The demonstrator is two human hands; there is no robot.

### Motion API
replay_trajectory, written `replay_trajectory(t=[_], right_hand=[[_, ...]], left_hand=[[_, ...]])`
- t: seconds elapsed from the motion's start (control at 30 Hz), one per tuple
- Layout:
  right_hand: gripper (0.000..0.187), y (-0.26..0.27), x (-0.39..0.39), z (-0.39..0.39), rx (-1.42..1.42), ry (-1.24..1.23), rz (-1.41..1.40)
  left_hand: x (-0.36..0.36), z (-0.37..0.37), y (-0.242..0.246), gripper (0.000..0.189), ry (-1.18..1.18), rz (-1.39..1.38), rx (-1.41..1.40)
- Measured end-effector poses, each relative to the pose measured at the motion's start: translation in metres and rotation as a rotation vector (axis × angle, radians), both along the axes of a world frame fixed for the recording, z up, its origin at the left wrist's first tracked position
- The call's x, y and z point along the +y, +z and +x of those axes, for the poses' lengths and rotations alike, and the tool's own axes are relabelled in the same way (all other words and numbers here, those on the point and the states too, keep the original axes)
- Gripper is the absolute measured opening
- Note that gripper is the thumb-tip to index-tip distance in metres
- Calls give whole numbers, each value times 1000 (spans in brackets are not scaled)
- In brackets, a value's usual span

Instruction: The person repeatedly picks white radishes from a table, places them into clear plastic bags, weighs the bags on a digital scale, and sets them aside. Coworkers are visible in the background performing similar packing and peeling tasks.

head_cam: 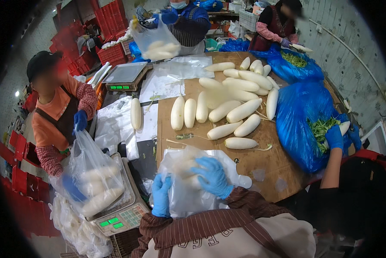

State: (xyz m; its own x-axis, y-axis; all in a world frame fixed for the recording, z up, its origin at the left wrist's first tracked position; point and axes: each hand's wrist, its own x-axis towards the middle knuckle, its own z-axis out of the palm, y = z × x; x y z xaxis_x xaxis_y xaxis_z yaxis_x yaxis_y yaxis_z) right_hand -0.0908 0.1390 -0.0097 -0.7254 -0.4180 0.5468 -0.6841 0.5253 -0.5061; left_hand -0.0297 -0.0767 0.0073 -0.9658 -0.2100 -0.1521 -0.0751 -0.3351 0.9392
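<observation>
My left hand [161,195], in a light blue glove, pinches the left edge of a clear plastic bag [185,201] at the table's near edge. White daikon radishes [183,166] are in or under its cloudy film; blur hides how many. My right hand [212,177], gloved alike, lies over the bag with its fingers spread, touching the radishes or the film over them. Beneath is a stack of flat plastic bags [243,180]. Just beyond, a single daikon [241,143] with a thin stalk lies on the brown cardboard [277,175].
More daikon [244,108] cover the cardboard's middle. At left, a person [64,106] holds a bag of daikon [99,180] over a digital scale [122,206]. Another scale [125,75] stands farther back. Blue plastic sacks [296,122] of greens line the right, where a gloved co-worker's hand [335,137] works.
</observation>
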Motion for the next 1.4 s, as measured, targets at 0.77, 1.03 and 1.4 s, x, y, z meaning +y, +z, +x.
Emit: replay_trajectory(t=[0.77,1.03,1.4], right_hand=[[40,145,72,8,-770,436,-991],[37,110,90,28,-866,316,-710],[70,75,45,32,-764,259,-791]], left_hand=[[-69,52,101,25,191,127,243],[-56,57,96,30,-103,149,177],[-36,69,115,59,-135,182,158]])
